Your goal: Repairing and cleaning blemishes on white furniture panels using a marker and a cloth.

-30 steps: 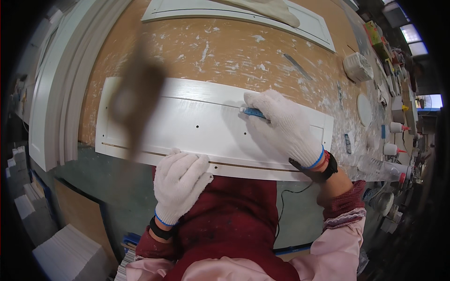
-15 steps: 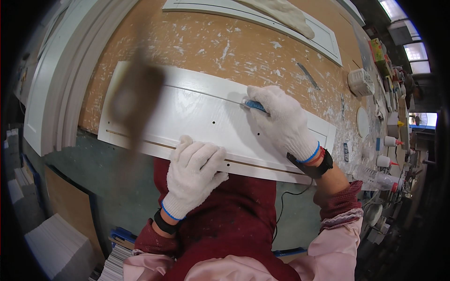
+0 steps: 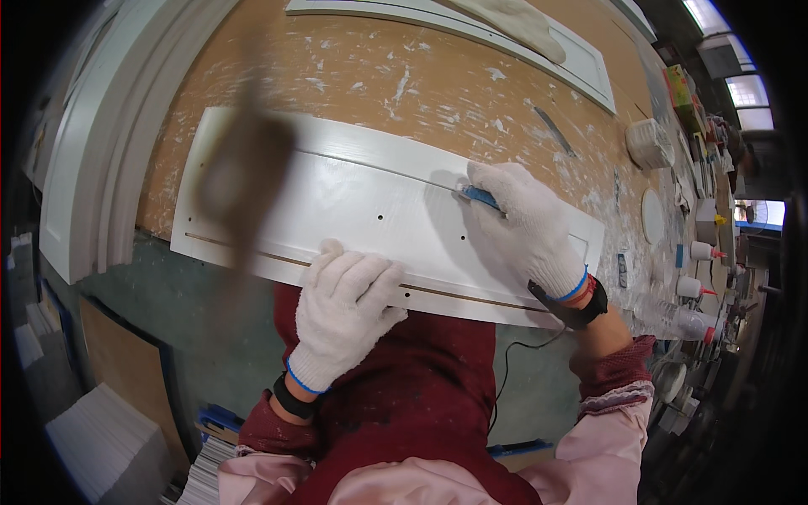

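A long white panel (image 3: 337,189) lies flat across the near side of the bench, with grooves along its length and several small dark holes. My right hand (image 3: 526,223), in a white knit glove, is closed round a small blue-handled tool (image 3: 482,197). The tool's pale tip meets the panel's far groove; my fingers hide much of its handle, and I cannot make out its exact kind. My left hand (image 3: 345,299), gloved too, rests on the panel's near edge with fingers laid out over the surface. A blurred dark shape close to the camera covers part of the panel's left end.
The brown bench (image 3: 404,84) is spattered with white. A second white panel (image 3: 585,71) lies at the far side under a beige cloth-like item (image 3: 518,21). White mouldings (image 3: 105,160) stand left; a white tub (image 3: 648,146) and red-tipped bottles (image 3: 703,251) sit right.
My right hand has slid to the right along the far groove with the blue-handled tool. The left hand stays at nearly the same spot on the near edge.
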The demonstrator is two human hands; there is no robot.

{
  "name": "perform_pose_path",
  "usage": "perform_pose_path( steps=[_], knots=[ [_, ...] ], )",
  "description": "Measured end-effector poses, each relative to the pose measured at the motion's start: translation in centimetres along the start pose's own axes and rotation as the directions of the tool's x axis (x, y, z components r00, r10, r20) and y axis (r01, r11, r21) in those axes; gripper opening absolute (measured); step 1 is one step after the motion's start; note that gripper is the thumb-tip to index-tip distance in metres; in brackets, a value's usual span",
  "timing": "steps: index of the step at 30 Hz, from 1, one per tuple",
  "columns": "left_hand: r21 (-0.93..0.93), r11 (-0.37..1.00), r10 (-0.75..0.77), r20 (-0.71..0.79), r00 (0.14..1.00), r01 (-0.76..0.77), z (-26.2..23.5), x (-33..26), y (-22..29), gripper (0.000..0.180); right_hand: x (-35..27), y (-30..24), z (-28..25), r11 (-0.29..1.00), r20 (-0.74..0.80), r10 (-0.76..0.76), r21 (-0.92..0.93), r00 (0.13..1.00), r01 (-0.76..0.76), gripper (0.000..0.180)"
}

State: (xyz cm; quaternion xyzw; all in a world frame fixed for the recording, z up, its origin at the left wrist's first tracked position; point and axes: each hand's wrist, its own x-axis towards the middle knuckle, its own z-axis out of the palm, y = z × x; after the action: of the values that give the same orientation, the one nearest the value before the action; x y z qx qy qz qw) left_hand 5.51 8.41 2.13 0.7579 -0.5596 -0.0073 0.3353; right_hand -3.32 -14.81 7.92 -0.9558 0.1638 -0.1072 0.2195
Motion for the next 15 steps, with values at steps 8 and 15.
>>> perform_pose_path(
  steps=[8,15],
  knots=[
    [-0.013,1.000,-0.009,0.002,1.000,0.009,0.1,0.2,0.1,0.061,0.4,0.2,0.4,0.999,0.005,-0.045,-0.029,0.999,0.046,0.012],
    [-0.004,1.000,-0.007,0.019,1.000,0.007,0.0,0.0,-0.1,0.062,-1.7,1.0,-1.6,0.984,0.063,0.095,-0.157,0.994,-0.084,0.011]
  ],
)
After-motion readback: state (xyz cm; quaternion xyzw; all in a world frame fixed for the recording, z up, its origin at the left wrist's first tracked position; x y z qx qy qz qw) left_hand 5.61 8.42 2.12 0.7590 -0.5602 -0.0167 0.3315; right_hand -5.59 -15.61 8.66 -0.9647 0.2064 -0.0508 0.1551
